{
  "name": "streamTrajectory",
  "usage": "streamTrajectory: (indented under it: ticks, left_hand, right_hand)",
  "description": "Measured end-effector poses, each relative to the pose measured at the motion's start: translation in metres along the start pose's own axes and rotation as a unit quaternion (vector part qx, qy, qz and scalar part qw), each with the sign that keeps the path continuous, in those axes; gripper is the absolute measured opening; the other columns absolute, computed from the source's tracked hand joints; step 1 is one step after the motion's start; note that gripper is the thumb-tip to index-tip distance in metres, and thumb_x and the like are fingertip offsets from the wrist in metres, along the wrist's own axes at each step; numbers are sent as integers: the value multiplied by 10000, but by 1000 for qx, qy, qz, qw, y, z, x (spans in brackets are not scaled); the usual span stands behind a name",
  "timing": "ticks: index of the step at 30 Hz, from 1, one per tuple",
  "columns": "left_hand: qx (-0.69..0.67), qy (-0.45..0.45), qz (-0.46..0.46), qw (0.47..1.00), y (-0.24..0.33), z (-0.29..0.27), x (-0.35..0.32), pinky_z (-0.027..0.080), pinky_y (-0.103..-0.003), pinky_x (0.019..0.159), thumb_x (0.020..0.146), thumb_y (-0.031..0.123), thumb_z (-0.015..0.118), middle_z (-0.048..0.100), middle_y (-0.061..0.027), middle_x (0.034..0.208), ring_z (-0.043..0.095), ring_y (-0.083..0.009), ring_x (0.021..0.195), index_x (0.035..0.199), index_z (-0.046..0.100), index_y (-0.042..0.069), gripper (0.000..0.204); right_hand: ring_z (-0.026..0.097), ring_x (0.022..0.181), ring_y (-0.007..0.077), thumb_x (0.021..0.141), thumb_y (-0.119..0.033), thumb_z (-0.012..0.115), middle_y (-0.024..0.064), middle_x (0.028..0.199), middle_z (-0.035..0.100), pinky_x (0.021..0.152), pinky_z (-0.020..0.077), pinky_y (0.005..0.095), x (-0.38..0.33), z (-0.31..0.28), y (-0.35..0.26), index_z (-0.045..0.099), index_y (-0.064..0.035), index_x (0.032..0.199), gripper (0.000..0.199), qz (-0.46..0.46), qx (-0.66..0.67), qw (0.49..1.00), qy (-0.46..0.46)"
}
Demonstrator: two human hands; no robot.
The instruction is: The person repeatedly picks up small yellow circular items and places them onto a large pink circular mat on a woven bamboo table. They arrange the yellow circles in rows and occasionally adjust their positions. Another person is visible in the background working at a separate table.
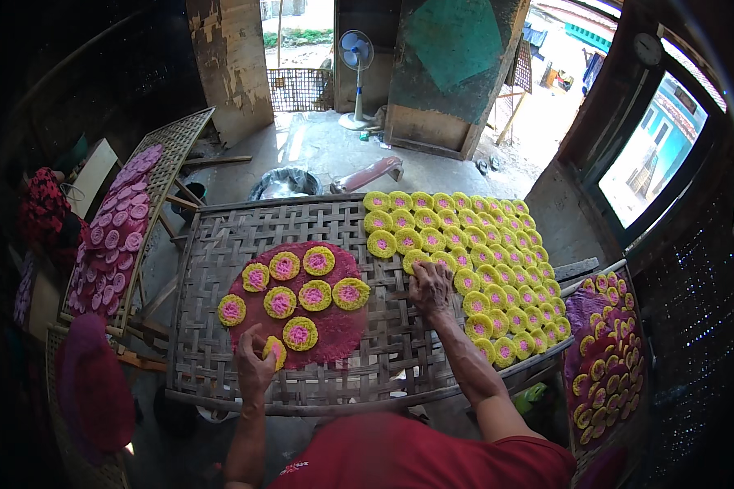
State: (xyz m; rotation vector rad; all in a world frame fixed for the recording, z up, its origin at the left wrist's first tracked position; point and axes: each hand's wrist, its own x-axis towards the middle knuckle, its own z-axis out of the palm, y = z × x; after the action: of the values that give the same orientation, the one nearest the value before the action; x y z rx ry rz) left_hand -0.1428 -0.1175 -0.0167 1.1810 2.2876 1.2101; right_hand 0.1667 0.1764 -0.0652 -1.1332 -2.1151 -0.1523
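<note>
My left hand (255, 367) pinches the edge of a round yellow cracker with a pink centre (276, 353), at the near rim of a dark red cloth disc (253, 314). Several like crackers (280, 302) lie scattered on that disc, which rests on a woven bamboo rack (212, 244). Farther right, my right hand (431, 289) has its fingers bent down onto a cracker (416, 260) at the left edge of the close rows (497, 277) covering the rack's right side. Its fingertips are partly hidden by the hand.
A sloping rack of pink crackers (114, 236) stands left, above a hanging dark red disc (98, 391). Another cracker-covered red sheet (603, 359) is at the right. Beyond the rack are a basin (285, 182), a low bench (369, 174) and a standing fan (356, 81).
</note>
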Motion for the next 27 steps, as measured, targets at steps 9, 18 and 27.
streamTrajectory:
  ticks: [9, 18, 27]
  left_hand:
    - [-159, -134, 250, 946, 98, 87, -1, 519, -399, 970, 804, 72, 813, 633, -155, 1201, 643, -306, 1069, 1283, 601, 23, 526]
    - [209, 55, 64, 974, 7, 52, 16, 455, -485, 1020, 781, 184, 845, 623, -146, 1229, 563, -348, 1197, 1194, 697, 13, 471]
    - [139, 42, 36, 989, 1, 68, 12, 493, -451, 902, 755, 76, 806, 621, -89, 997, 609, -297, 1015, 1144, 615, 36, 435]
  right_hand:
    - [703, 879, 167, 997, -350, 666, 80, 927, 718, 714, 577, 329, -18, -43, -95, 666, 2, 1166, 390, 378, 650, 555, -356]
    - [697, 1007, 225, 940, -211, 706, 111, 1060, 723, 884, 538, 360, 29, 11, -42, 650, 9, 1200, 345, 290, 491, 781, -253]
    - [643, 963, 365, 875, -228, 713, 156, 1009, 679, 860, 497, 473, 43, 39, -20, 691, -82, 1121, 287, 56, 108, 983, -135]
